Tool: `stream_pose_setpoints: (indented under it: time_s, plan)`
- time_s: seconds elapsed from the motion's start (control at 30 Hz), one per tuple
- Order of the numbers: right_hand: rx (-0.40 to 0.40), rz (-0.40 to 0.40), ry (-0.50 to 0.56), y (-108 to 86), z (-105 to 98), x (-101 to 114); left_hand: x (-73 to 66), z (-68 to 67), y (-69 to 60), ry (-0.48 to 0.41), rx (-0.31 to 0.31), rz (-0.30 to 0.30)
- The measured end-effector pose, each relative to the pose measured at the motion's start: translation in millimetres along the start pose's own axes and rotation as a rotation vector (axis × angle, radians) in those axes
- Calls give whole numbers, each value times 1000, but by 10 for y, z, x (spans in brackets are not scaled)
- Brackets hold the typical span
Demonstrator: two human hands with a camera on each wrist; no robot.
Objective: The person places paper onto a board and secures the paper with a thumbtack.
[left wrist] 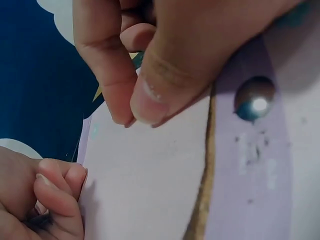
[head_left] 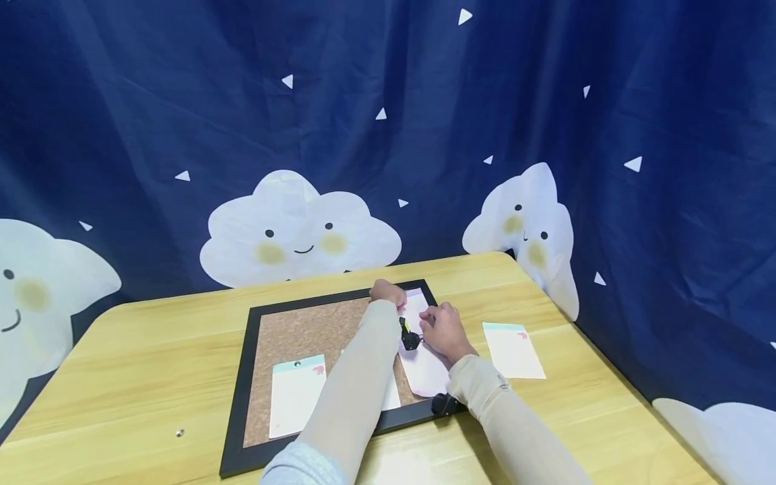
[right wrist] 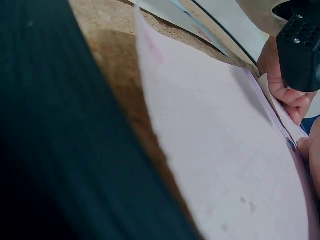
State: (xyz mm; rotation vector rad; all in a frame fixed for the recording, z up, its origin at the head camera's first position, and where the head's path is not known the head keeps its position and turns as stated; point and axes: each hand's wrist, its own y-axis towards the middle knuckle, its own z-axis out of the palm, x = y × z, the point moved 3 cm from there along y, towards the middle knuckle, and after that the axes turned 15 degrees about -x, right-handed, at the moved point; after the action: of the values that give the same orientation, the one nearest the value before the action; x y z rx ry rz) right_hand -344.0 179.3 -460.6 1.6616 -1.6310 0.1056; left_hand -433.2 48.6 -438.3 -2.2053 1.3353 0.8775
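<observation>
My left hand (head_left: pixel 388 294) is at the far edge of a black-framed corkboard (head_left: pixel 303 323). Its curled fingers (left wrist: pixel 60 187) pinch the edge of a pale sheet (left wrist: pixel 145 165) with a purple strip. Over the same sheet my right hand (head_left: pixel 447 330) has thumb and forefinger brought together, and whatever may lie between the tips is hidden. A nearer purple-headed sheet (head_left: pixel 418 374) lies on the board. A shiny thumbtack (left wrist: pixel 255 99) sits in its header, beside a strip of bare cork between the two sheets.
On the board's left a teal-topped note sheet (head_left: pixel 297 397) bears a tack; another sheet (head_left: pixel 391 394) is partly behind my left arm. A loose note sheet (head_left: pixel 514 350) lies right of the board. One small tack (head_left: pixel 179 433) rests on the wooden table at left.
</observation>
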Motion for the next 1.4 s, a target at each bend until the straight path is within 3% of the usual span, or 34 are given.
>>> stream_pose_setpoints:
  time_s: [0.13,0.3,0.43,0.5,0.57,0.7,0.8,0.93,1.13,1.27,1.4]
  plan:
    - [-14,-6,-2,8,-5,-7,15,30,3,-19,-27,19]
    - [-2,-14,0,-3,13,-20,65,42,-25,-59,-21,-4]
    - [-3,-13,-5,-6,-16,-12,68,-29,-94,-53,-4,58]
    - [-4,-7,-5,0,-39,4,73,-51,-115,-100,26,81]
    - [-5,-2,-5,2,-58,17,87,-62,-133,-204,85,67]
    - [9,5,-15,-7,-66,42,152,-53,-133,-375,221,-16]
    - [16,4,-20,-19,-57,54,210,-107,-142,-342,273,20]
    - [16,7,-17,-15,-51,44,270,-255,-194,-313,352,90]
    - [37,36,-17,22,-64,36,418,-534,-256,-503,492,117]
    - [43,19,-30,-3,-46,45,590,-784,-352,-476,437,175]
    - [60,-11,-45,-6,-54,36,748,-1057,-517,-300,332,268]
